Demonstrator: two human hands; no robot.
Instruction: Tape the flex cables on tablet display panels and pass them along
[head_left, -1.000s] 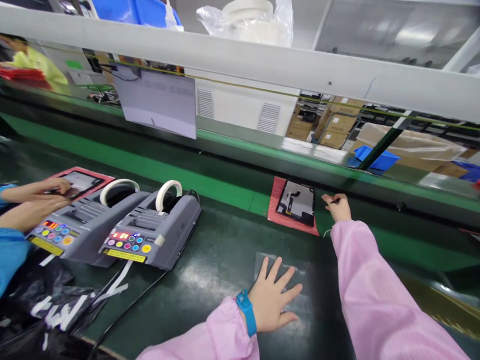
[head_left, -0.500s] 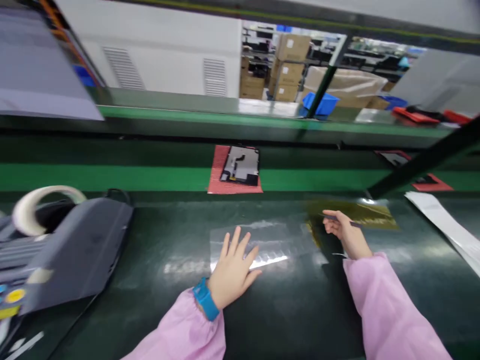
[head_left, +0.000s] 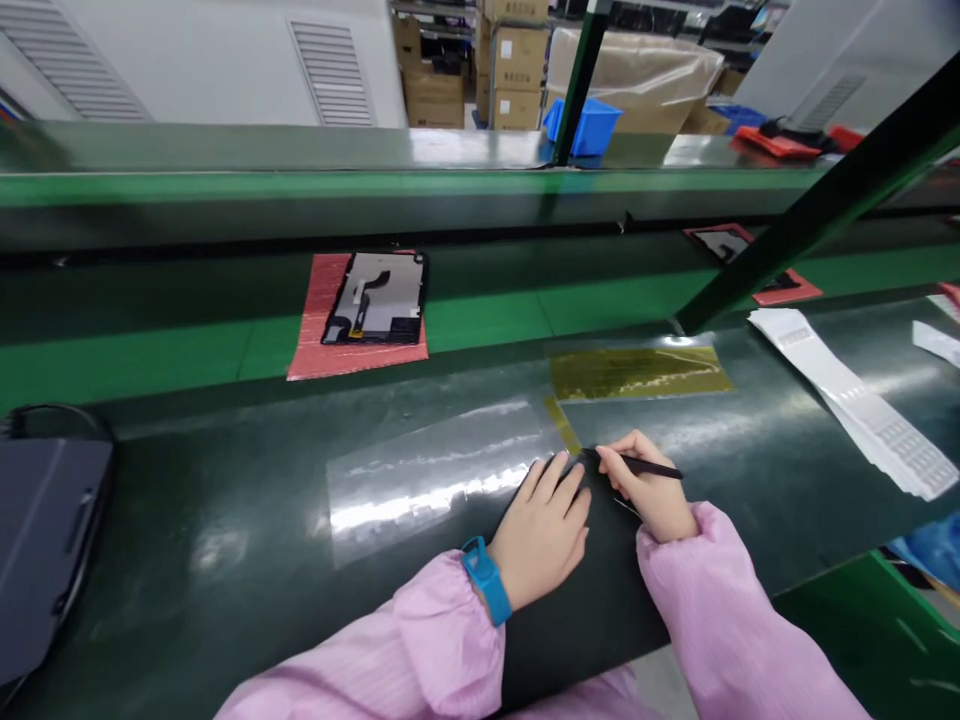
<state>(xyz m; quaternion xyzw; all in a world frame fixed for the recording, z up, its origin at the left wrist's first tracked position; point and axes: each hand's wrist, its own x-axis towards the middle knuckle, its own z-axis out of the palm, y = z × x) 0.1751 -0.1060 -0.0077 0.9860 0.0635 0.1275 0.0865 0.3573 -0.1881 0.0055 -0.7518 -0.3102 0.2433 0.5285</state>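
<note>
My right hand (head_left: 651, 495) has swung in beside my left hand (head_left: 541, 530) since half a second ago, pinching a slim black pointed tool (head_left: 654, 467) at the near end of a narrow translucent amber strip (head_left: 562, 424). That strip sits between a clear plastic sheet's (head_left: 435, 460) right edge and a wide amber film (head_left: 630, 374), just past my flat, slightly parted left fingers. Dark green bench top (head_left: 739, 440) stretches rightward to some long white strips (head_left: 855, 405).

Blk tool (head_left: 654, 467) part-hid by R hand (head_left: 646, 492); grey mach. (head_left: 49, 545) cut off L.
</note>
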